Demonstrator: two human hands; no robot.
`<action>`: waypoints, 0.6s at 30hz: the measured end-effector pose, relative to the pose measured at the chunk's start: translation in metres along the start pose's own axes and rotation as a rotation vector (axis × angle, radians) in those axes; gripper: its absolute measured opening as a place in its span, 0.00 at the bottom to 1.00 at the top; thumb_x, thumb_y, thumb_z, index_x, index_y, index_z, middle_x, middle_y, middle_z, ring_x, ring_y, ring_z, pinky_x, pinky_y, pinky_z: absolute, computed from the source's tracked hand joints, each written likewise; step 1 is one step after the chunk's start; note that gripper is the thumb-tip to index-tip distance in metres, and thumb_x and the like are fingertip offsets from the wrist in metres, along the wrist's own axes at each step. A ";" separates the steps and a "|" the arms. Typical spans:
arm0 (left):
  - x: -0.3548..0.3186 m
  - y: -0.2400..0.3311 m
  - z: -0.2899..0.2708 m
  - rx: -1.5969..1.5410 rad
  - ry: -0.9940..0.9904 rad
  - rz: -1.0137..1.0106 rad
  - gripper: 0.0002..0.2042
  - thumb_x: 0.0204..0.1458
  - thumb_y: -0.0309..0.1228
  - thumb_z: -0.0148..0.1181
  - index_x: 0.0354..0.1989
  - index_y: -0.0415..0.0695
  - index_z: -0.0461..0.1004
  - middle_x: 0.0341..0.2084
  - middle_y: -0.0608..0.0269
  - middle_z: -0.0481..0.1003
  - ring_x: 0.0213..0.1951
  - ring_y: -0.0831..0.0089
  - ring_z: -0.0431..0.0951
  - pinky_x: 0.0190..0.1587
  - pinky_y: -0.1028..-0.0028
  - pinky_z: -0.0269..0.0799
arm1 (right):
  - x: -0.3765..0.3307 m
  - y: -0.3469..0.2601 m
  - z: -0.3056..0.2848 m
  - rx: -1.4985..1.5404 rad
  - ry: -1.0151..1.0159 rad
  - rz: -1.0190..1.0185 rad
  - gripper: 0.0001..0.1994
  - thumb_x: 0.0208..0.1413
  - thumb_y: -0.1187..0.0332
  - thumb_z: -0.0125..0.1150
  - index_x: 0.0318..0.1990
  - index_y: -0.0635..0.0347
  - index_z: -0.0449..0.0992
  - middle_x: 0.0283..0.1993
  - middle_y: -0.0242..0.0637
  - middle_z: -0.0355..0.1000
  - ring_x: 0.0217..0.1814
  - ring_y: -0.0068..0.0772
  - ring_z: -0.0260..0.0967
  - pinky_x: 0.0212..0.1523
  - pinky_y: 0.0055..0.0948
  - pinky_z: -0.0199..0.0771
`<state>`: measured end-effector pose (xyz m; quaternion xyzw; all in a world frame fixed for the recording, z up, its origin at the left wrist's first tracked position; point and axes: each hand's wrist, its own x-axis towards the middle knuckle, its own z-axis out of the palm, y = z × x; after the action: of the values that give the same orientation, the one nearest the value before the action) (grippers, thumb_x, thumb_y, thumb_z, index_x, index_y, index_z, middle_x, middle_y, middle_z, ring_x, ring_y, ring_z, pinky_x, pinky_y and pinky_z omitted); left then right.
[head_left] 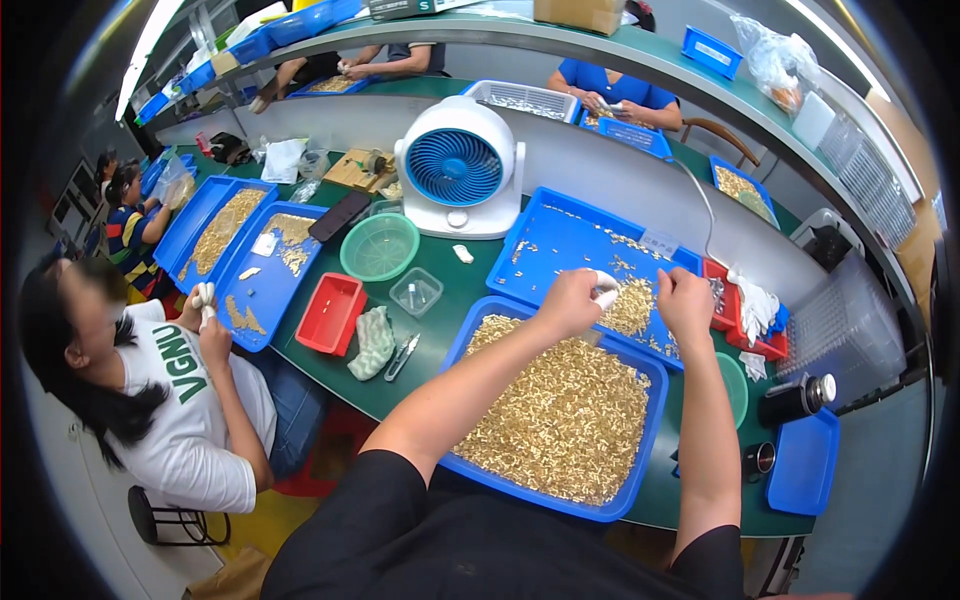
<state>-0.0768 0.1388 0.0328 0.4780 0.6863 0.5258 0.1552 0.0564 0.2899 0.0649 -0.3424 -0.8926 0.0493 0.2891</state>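
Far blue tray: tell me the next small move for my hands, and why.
I'd probably bring your right hand in toward your left hand, over the small pile of gold-coloured pieces. The hands are apart, on either side of that pile, and the far blue tray holds more loose pieces. Whether either hand already pinches a piece, I can't tell.

There is room between the clear box (416, 292) and far blue tray (540, 262). A fan (456, 168) blocks that gap's back; red bins (768, 347) crowd the tray's right.
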 end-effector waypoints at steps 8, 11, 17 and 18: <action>0.012 -0.009 0.036 0.205 0.298 0.406 0.12 0.43 0.31 0.64 0.39 0.45 0.77 0.30 0.57 0.74 0.36 0.56 0.74 0.39 0.62 0.71 | -0.014 -0.017 0.001 0.212 -0.011 -0.127 0.13 0.54 0.67 0.57 0.22 0.66 0.71 0.20 0.53 0.68 0.22 0.56 0.65 0.23 0.45 0.62; 0.022 -0.010 0.039 0.281 0.235 0.376 0.09 0.43 0.30 0.64 0.35 0.46 0.78 0.28 0.58 0.74 0.36 0.57 0.74 0.37 0.61 0.71 | -0.023 -0.018 0.009 0.268 0.003 -0.137 0.12 0.54 0.69 0.57 0.23 0.67 0.71 0.20 0.53 0.68 0.21 0.54 0.65 0.23 0.43 0.61; 0.027 -0.012 0.037 0.161 0.051 0.291 0.03 0.42 0.32 0.63 0.26 0.48 0.80 0.26 0.58 0.75 0.36 0.57 0.74 0.39 0.60 0.70 | -0.033 -0.004 0.014 0.376 -0.007 -0.104 0.10 0.54 0.70 0.56 0.24 0.67 0.71 0.19 0.51 0.67 0.19 0.46 0.64 0.22 0.40 0.60; 0.027 -0.013 0.036 0.165 0.013 0.332 0.03 0.42 0.31 0.63 0.26 0.49 0.80 0.25 0.58 0.75 0.36 0.57 0.74 0.39 0.60 0.70 | -0.034 -0.003 0.014 0.403 0.012 -0.114 0.10 0.54 0.70 0.56 0.24 0.67 0.71 0.19 0.50 0.66 0.18 0.46 0.63 0.22 0.39 0.60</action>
<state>-0.0710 0.1818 0.0146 0.5925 0.6396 0.4892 0.0220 0.0672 0.2673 0.0375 -0.2269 -0.8809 0.2085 0.3592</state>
